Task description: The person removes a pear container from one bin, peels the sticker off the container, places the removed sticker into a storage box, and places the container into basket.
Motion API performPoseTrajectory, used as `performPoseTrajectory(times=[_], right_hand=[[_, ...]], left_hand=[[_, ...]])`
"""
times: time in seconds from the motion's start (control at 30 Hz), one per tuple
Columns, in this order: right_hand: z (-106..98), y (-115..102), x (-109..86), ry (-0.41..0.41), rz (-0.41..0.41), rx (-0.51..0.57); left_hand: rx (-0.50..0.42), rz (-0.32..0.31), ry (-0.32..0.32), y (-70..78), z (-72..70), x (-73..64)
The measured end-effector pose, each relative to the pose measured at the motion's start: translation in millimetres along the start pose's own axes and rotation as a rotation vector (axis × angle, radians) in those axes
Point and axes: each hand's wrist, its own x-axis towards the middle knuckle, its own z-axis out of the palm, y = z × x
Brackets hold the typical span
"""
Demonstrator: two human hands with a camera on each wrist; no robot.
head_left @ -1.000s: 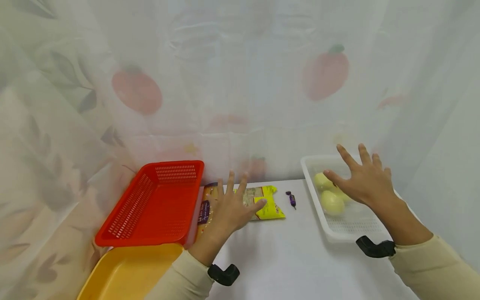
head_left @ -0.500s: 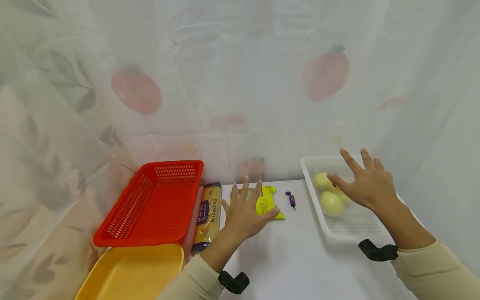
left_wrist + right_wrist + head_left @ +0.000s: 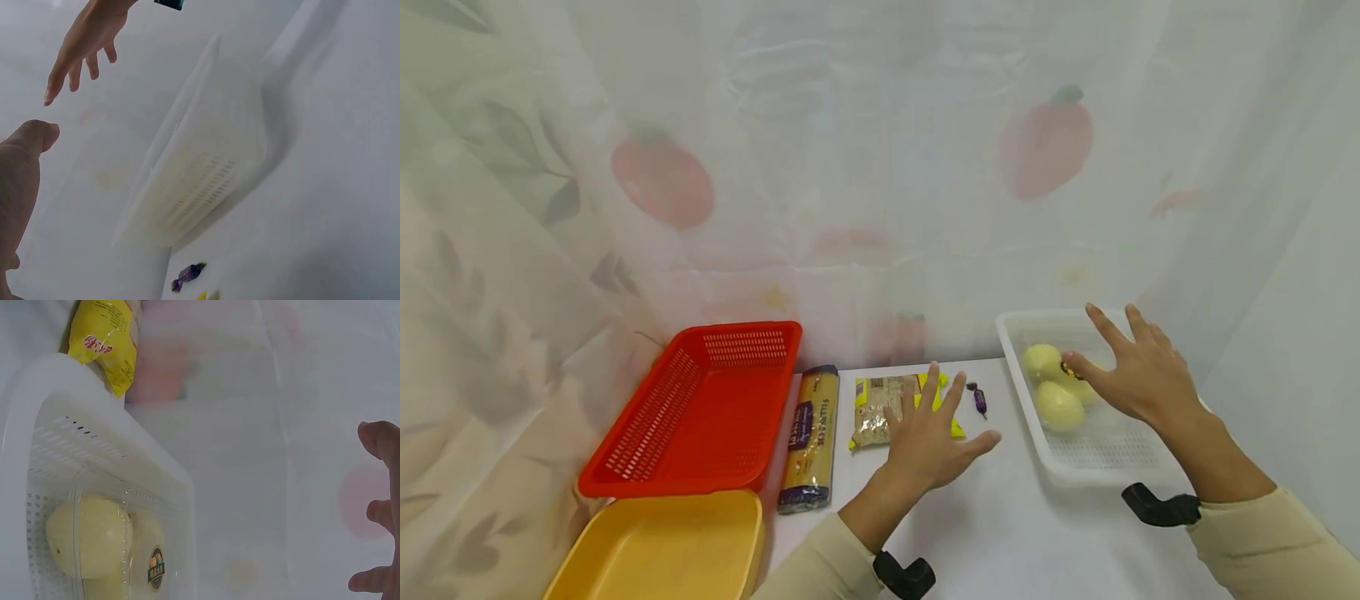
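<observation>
My left hand (image 3: 927, 446), fingers spread, hovers over the table and partly covers a yellow-ended bag of grain-like food (image 3: 874, 417) in the head view. Just beyond its fingertips lies a small purple wrapped candy (image 3: 979, 402). On the right, my right hand (image 3: 1150, 375) is held above the white basket (image 3: 1060, 471) with its fingers apart and nothing in them. Pale yellow round fruits (image 3: 90, 537) sit inside that basket in a clear plastic box with a dark label. To the left of the grain bag lies a long pack of pasta (image 3: 811, 437).
A red perforated basket (image 3: 730, 417) stands at the left, its front edge above a yellow plastic bin (image 3: 670, 542). Behind the white table (image 3: 1000, 517) hangs a pale curtain (image 3: 850, 167) printed with fruit.
My left hand has moved to the right and slightly down, uncovering the pasta pack and the grain bag's left end. My right hand has sunk slightly, still above the white basket.
</observation>
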Motion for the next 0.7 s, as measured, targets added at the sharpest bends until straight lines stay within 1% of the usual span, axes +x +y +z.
performPoseTrajectory(times=[0.1,0.23,0.33,0.43,0.7], right_hand=[[1.8,3.1,-0.7,0.002,0.000,0.013],[4.8,6.5,-1.8,0.013,0.002,0.024],[7.2,8.1,-2.9,0.013,0.012,0.030],[9.3,9.9,-3.5,0.004,0.024,0.039],[11.4,17.9,-4.0,-0.017,0.046,0.064]], left_hand=[[-0.011,0.011,-0.003,10.0,6.9,2.6],[-0.031,0.035,-0.022,23.6,17.8,6.7],[-0.031,0.046,-0.037,31.1,24.8,8.2],[-0.022,0.046,-0.041,34.7,29.3,8.7],[-0.025,0.041,-0.055,36.2,39.3,10.8]])
